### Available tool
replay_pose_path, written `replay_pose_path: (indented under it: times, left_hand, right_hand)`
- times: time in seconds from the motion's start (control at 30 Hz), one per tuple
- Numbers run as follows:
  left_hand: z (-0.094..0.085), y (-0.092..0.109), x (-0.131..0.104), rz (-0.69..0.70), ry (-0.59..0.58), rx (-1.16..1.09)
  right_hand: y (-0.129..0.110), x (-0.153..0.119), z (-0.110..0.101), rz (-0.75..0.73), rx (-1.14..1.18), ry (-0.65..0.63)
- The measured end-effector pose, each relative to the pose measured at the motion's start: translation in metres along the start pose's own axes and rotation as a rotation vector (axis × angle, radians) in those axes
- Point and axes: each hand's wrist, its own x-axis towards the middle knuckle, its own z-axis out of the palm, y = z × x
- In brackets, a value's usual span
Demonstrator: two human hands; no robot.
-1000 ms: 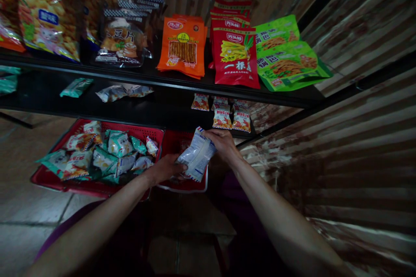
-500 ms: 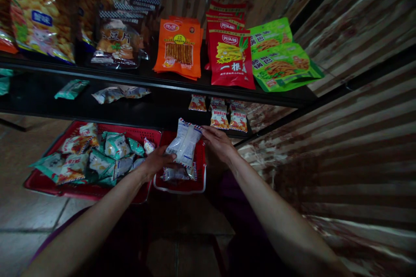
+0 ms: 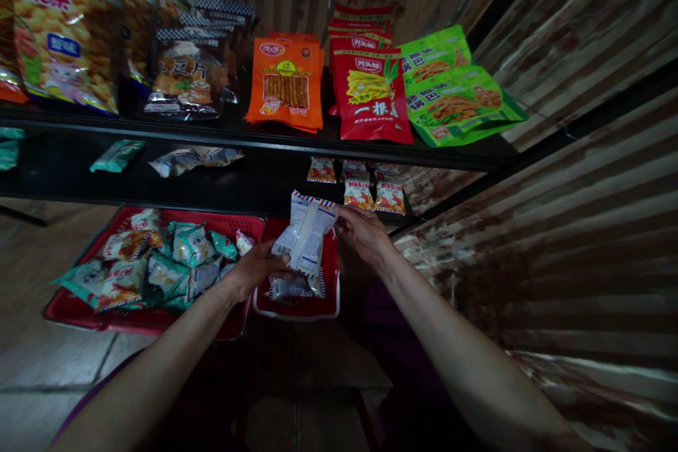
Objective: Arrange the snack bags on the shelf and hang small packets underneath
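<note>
Between my two hands a small white snack bag (image 3: pixel 307 234), back side up with a striped top edge, is held over the small red basket (image 3: pixel 337 289). My left hand (image 3: pixel 259 268) grips its lower left side, thumb on top. At the bag's upper right corner, my right hand (image 3: pixel 363 229) pinches the edge. Below the bag, other small packets (image 3: pixel 290 287) lie in the basket. To the left, a larger red basket (image 3: pixel 74 316) holds several green, white and orange bags (image 3: pixel 124 282).
A black shelf (image 3: pixel 212 128) carries yellow chip bags (image 3: pixel 63 42), orange packs (image 3: pixel 286 81), red packs (image 3: pixel 371 95) and green packs (image 3: pixel 460 106). On the lower shelf (image 3: pixel 265 180) lie small orange-white bags (image 3: pixel 359 193). A corrugated wall (image 3: pixel 556 261) stands at the right.
The view has shifted slightly, with the baskets a little lower in it. Both hands still hold the white bag, which looks slightly more upright.
</note>
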Motion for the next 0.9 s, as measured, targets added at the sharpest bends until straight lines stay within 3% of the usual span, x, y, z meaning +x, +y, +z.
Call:
replay_pose_path:
  times: [0.23, 0.43, 0.7, 0.9]
  left_hand:
    - [0.003, -0.002, 0.004, -0.03, 0.171, -0.279]
    - [0.014, -0.008, 0.011, -0.013, 0.203, -0.451]
    - [0.024, -0.009, 0.01, -0.009, 0.138, -0.46]
    - [0.013, 0.007, 0.011, 0.085, 0.07, -0.501]
  right_hand:
    - [0.014, -0.015, 0.01, 0.01, -0.055, -0.154]
    - [0.034, -0.033, 0.019, 0.1, -0.061, -0.329]
    - [0.037, -0.033, 0.024, 0.029, -0.004, -0.232]
    - [0.034, -0.032, 0.021, 0.001, -0.012, -0.179]
